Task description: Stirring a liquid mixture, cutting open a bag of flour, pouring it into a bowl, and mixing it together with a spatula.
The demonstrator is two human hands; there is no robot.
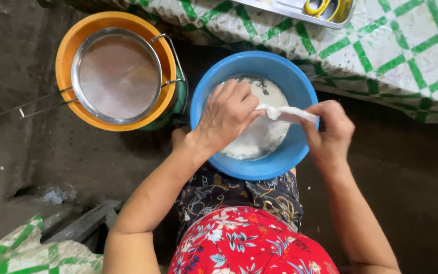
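Head view shows my left hand (226, 119) and my right hand (330, 134) over a blue bowl (300, 152) that rests on my lap. Both grips are clenched on a white cloth (287, 114), twisted and stretched between them just above the bowl. White liquid (254, 144) lies in the bottom of the bowl. Beside the bowl, to its left, an orange bucket (74, 40) stands on the floor with a round metal strainer (117, 76) sitting across its rim, its long wire handle pointing left. Beyond the bowl is a green-and-white checked cover (406, 56), with a metal tray (300, 12) at its far edge.
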